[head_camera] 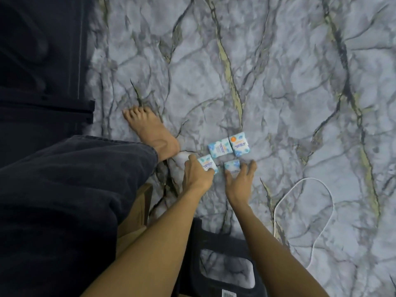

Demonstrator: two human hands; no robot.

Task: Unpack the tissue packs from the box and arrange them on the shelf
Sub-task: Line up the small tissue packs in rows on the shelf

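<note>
Several small blue-and-white tissue packs lie on the marble-patterned floor (257, 82). Two sit side by side farther from me: one (218, 148) and one with an orange dot (239, 145). My left hand (197, 176) lies over the near-left pack (207, 163), thumb and fingers curled at its sides. My right hand (241, 182) covers the lower part of the near-right pack (232, 166), its fingers spread beside the pack. A brown cardboard box (137, 211) shows partly under my left forearm and leg.
My bare foot (152, 133) and dark trouser leg (64, 200) are on the left. Dark furniture (42, 61) fills the upper left. A white cable (317, 211) loops on the floor at right. A black frame (225, 264) stands below my arms.
</note>
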